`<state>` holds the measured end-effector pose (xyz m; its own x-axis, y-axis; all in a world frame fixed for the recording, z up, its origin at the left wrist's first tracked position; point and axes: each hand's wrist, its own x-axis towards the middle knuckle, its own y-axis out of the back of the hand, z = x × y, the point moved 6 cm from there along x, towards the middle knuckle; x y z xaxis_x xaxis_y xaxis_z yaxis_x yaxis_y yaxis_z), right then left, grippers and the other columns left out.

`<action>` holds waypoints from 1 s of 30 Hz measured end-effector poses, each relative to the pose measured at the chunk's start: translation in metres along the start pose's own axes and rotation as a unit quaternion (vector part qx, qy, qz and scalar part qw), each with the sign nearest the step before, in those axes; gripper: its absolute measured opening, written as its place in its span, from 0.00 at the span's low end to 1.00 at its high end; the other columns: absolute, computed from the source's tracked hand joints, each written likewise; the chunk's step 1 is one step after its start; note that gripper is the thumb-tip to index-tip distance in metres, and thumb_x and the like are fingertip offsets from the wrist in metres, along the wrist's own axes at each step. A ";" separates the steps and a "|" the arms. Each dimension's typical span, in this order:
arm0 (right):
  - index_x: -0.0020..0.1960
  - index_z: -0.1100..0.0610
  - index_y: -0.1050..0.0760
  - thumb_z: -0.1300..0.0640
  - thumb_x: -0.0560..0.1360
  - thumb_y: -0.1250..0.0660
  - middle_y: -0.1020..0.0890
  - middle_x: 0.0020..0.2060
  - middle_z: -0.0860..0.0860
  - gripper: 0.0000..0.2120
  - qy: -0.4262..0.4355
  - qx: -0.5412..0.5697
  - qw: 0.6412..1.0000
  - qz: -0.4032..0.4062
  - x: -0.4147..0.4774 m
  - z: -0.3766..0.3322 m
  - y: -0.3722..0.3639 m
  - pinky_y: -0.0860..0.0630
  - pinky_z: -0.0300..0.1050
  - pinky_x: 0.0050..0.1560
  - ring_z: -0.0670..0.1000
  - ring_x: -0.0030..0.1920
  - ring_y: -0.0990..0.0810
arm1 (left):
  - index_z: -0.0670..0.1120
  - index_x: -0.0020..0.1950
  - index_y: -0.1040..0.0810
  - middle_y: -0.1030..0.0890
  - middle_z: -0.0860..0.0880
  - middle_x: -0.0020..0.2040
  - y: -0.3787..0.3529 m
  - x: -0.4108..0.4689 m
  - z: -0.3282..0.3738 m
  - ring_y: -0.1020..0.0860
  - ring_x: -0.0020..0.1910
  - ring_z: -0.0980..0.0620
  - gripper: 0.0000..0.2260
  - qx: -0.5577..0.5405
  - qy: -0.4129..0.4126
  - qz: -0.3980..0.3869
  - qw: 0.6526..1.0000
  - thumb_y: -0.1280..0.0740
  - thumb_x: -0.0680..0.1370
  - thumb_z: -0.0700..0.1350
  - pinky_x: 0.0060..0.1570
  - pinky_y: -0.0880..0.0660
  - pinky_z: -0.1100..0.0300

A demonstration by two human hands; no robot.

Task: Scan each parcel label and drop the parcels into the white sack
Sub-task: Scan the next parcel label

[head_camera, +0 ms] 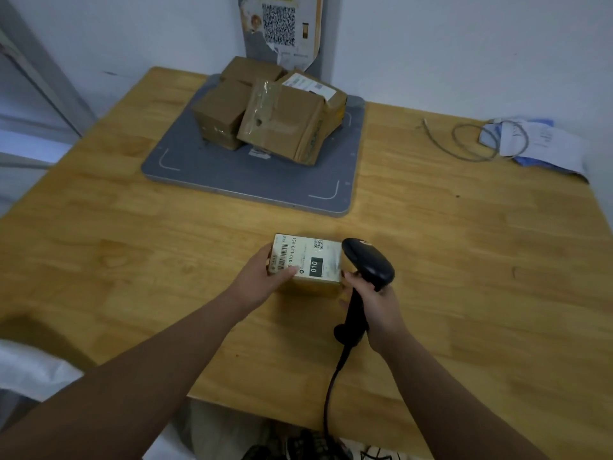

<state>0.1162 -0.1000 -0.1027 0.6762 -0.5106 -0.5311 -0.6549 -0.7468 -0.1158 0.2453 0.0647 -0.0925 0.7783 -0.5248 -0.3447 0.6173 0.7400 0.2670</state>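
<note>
Parcel (306, 265) is sitting at the near middle of the worktop (464, 260), label (313, 257) facing up, with a barcode along its left end and "010" in a dark block. Cannot tell whether it is resting on the wood or being lifted slightly.

Left hand (262, 277) is holding the parcel's left end. The grip is clamped on it, thumb lying across the label's near-left corner and the other fingers wrapping the far-left side.

Right hand (378, 310) is holding the black scanner (368, 263) by its handle, grip curled tight round it. The scanner head is sitting just beside the parcel's right edge, and one fingertip is lying close to the parcel's near-right corner. Contact there is unclear. Cable (331, 386) is running from the handle base down past the worktop's near edge.

Sack (30, 370) is showing as white fabric at the lower left, below the worktop's level and partly hidden by the left arm.

Further back, a grey pad (232, 174) is lying on the worktop and carrying a pile of brown boxes (282, 127). The top one is creased and taped, and one behind it is showing a white label. A grey wire (477, 141) is looping at the far right, partly over some papers (544, 141). A poster (278, 24) with a QR code is hanging on the wall behind the pile.
</note>
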 end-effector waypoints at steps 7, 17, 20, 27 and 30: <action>0.46 0.62 0.22 0.62 0.74 0.32 0.24 0.29 0.53 0.02 0.090 -0.277 0.957 -0.023 -0.007 -0.048 -0.005 0.27 0.46 0.33 0.49 0.28 0.25 | 0.46 0.74 0.33 0.24 0.49 0.63 0.003 0.021 0.010 0.25 0.62 0.49 0.23 0.035 -0.011 -0.016 0.999 0.33 0.79 0.41 0.56 0.26 0.59; 0.45 0.57 0.23 0.52 0.75 0.30 0.20 0.29 0.53 0.08 0.092 -0.374 0.922 -0.043 -0.034 -0.061 -0.031 0.26 0.42 0.27 0.49 0.25 0.23 | 0.44 0.69 0.29 0.26 0.45 0.64 0.039 0.005 0.000 0.27 0.61 0.49 0.15 -0.008 -0.011 0.189 0.982 0.39 0.82 0.43 0.59 0.31 0.57; 0.41 0.57 0.24 0.55 0.74 0.31 0.22 0.27 0.52 0.06 0.087 -0.395 0.914 -0.020 -0.032 -0.058 -0.036 0.26 0.43 0.28 0.49 0.25 0.24 | 0.42 0.68 0.28 0.26 0.45 0.60 0.049 0.000 -0.006 0.27 0.54 0.52 0.14 -0.016 -0.006 0.212 0.977 0.39 0.82 0.41 0.52 0.32 0.60; 0.43 0.58 0.24 0.54 0.74 0.31 0.23 0.28 0.52 0.07 0.084 -0.401 0.912 -0.001 -0.030 -0.059 -0.041 0.25 0.44 0.31 0.50 0.26 0.23 | 0.44 0.68 0.28 0.27 0.49 0.57 0.058 -0.006 -0.015 0.27 0.53 0.52 0.14 -0.027 0.023 0.217 0.975 0.39 0.82 0.43 0.50 0.31 0.60; 0.42 0.57 0.24 0.55 0.74 0.31 0.23 0.27 0.52 0.06 0.081 -0.399 0.914 -0.006 -0.030 -0.058 -0.042 0.25 0.45 0.31 0.50 0.26 0.23 | 0.45 0.68 0.29 0.26 0.48 0.59 0.059 -0.006 -0.015 0.27 0.53 0.53 0.14 -0.026 0.025 0.214 0.976 0.39 0.82 0.43 0.51 0.31 0.59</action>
<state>0.1429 -0.0786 -0.0329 0.7649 -0.5088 -0.3951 -0.2371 -0.7927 0.5617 0.2756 0.1179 -0.0883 0.9561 -0.1436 -0.2554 0.2301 0.9077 0.3509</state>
